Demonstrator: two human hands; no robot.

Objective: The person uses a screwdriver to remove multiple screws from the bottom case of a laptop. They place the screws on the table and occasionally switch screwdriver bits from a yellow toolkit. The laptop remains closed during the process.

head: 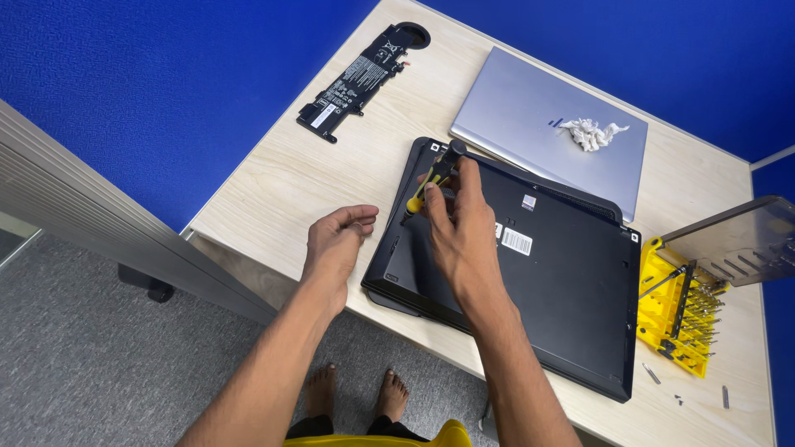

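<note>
On the bench [273, 182], the left hand [335, 244] hovers empty, fingers loosely curled, beside the upturned black laptop [563, 281]. The right hand [460, 228] has fingers clamped on a black-and-yellow screwdriver [431, 178] standing at the laptop's upper-left corner. A yellow bit case [675, 319] lies far right.

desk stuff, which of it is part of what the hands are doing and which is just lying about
In use:
right hand holding the screwdriver
black laptop, underside up
left hand, empty, beside it

Lying about:
battery pack
silver laptop
crumpled tissue
yellow bit case
loose screws
</note>
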